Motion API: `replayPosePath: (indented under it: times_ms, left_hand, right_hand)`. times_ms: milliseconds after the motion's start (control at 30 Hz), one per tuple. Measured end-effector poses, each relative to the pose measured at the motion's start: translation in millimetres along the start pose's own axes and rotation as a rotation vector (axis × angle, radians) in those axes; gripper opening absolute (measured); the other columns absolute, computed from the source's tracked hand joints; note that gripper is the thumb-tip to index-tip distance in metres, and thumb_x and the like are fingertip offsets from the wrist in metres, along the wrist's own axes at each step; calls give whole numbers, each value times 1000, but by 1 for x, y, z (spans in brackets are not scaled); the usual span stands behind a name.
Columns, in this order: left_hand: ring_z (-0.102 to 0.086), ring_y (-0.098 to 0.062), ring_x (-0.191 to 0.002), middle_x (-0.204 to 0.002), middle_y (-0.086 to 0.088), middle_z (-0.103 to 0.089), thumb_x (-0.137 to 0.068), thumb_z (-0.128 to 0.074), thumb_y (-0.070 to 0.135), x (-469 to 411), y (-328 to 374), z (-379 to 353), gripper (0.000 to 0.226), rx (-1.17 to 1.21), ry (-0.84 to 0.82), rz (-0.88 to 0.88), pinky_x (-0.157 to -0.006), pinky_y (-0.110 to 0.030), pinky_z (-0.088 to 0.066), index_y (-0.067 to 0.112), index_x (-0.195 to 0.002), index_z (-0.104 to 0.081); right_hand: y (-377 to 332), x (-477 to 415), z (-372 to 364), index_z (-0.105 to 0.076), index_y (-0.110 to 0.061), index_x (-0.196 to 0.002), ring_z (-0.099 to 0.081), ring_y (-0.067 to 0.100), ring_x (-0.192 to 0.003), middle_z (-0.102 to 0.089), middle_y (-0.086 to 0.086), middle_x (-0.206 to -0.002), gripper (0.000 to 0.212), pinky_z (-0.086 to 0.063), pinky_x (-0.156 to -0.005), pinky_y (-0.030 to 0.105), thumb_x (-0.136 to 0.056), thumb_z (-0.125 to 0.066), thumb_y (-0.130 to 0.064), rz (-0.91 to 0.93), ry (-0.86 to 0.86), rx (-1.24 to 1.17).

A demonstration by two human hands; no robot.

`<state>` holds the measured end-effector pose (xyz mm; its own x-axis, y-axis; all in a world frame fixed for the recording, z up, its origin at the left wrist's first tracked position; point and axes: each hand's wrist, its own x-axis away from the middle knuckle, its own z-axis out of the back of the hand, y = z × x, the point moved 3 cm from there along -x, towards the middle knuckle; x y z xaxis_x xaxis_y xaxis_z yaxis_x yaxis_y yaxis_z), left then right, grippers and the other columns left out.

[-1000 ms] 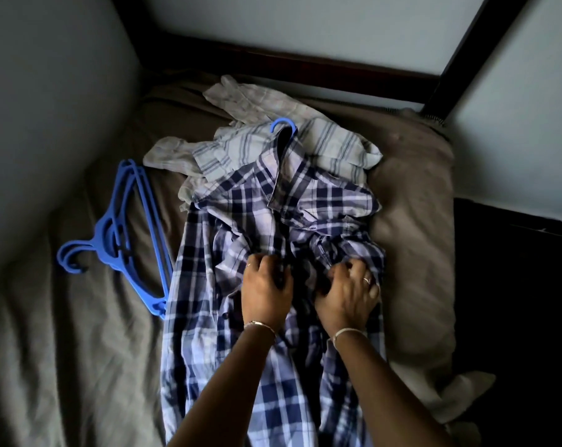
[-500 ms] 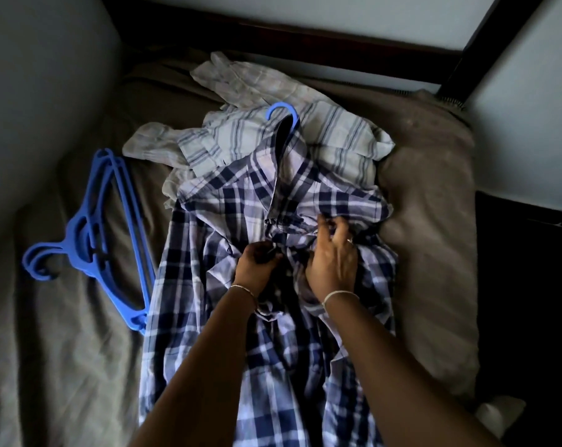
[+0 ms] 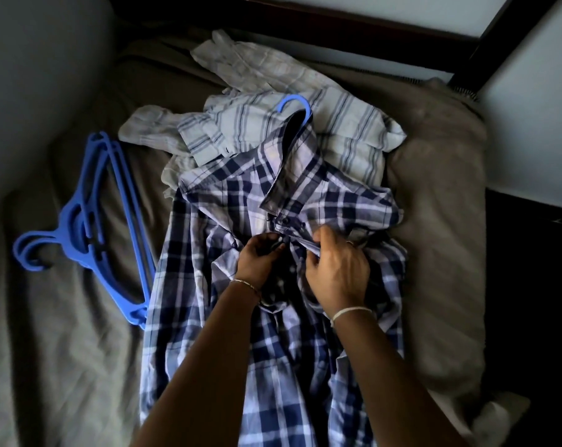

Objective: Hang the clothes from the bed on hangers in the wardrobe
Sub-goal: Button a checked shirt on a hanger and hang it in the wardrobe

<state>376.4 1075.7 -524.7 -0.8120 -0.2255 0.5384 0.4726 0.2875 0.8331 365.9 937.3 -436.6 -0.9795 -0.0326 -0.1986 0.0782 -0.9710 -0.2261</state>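
Note:
A blue and white plaid shirt (image 3: 228, 201) lies front up along the bed. A blue hanger is inside it, with only the hook (image 3: 295, 106) showing above the collar. My left hand (image 3: 260, 261) pinches the left edge of the shirt's front opening, just below the collar button. My right hand (image 3: 336, 272) pinches the right edge beside it. Under the collar end lie a pale striped shirt (image 3: 347, 130) and a crumpled whitish garment (image 3: 257, 64).
A stack of spare blue hangers (image 3: 89, 217) lies on the grey-brown bed sheet (image 3: 63, 350) to the left of the shirt. A wall runs along the left side, and a dark wooden bed frame (image 3: 353, 25) crosses the far end. A dark gap borders the mattress on the right.
Both hands have moved up the shirt front, from the bunched fabric at mid-chest to the placket just under the collar. The view has closed in on the shirt.

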Motion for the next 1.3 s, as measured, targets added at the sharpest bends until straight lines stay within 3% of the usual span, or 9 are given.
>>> replayPosePath:
  times_ms: [133, 300, 400, 500, 600, 700, 900, 1100, 1300]
  left_hand:
    - [-63, -17, -70, -85, -9, -67, -83, -71, 4, 2, -1, 3, 15, -57, 10, 22, -68, -27, -54, 3, -96, -64]
    - [-63, -16, -61, -70, -6, -67, -83, -72, 7, 12, 6, 1, 8, 16, 30, 66, -62, -26, -53, 6, -82, -64]
    - [-57, -23, -72, -70, -6, -62, -65, -72, 26, 15, 18, 1, 24, 148, 142, 133, -73, -35, -49, 11, -81, -63]
    - [-54, -21, -91, -96, -7, -60, -73, -59, 35, 24, 49, -6, 39, 202, 390, -84, -90, -39, -46, 8, -101, -60]
    - [-49, -23, -112, -122, -13, -52, -80, -61, 48, 34, 95, -28, 52, -173, 471, -458, -99, -31, -38, 10, -115, -50]
    - [-20, -29, -141, -152, -15, -25, -83, -64, 50, 17, 138, -53, 79, -753, 364, -632, -114, -45, -19, 17, -145, -30]
    - [3, -32, -147, -159, -11, -9, -89, -57, 45, -27, 157, -105, 52, -1942, -209, -863, -111, -62, -7, 37, -138, -42]
    - [-29, -25, -139, -136, -4, -49, -95, -44, 26, -33, 172, -119, 28, -2048, 23, -1088, -112, -60, -18, 27, -118, -60]
    - [-27, -31, -136, -143, -10, -36, -94, -45, 19, -31, 240, -142, 30, -1948, 213, -1200, -108, -62, -22, 24, -121, -58]
  right_hand:
    - [-13, -2, 7, -65, -16, -100, -66, 22, -63, -68, 2, -83, 44, -48, -53, 27, -61, -86, -18, 35, -23, 77]
    - [-27, 3, 23, -66, -17, -85, -66, 22, -61, -71, 2, -84, 25, -43, -81, 36, -65, -82, -16, 118, 166, 88]
    - [-26, 9, 15, -69, -14, -90, -64, 23, -62, -70, 3, -88, 25, -50, -61, 31, -68, -82, -13, 126, 112, 51]
    - [-21, 13, 3, -68, -15, -79, -62, 23, -60, -65, 3, -83, 21, -46, -51, 28, -64, -79, -5, 101, 11, 2]
    - [-18, 13, -3, -65, -16, -73, -62, 25, -63, -62, 5, -82, 14, -47, -50, 29, -69, -75, -7, 83, -92, -34]
    - [-15, 7, -5, -68, -20, -91, -64, 24, -77, -63, 3, -91, 8, -47, -55, 29, -84, -65, -16, 94, -176, -14]
    - [-8, -6, 6, -68, -17, -101, -66, 26, -81, -68, 5, -92, 16, -50, -65, 34, -87, -64, -24, 116, -227, -101]
    - [2, -14, 14, -63, -18, -88, -63, 20, -57, -66, -1, -63, 16, -49, -67, 35, -77, -74, -19, 57, -91, -28]
    - [3, -45, 34, -62, -15, -108, -67, 28, -83, -68, 7, -98, 38, -53, -66, 35, -72, -72, -8, -1, -16, -202]
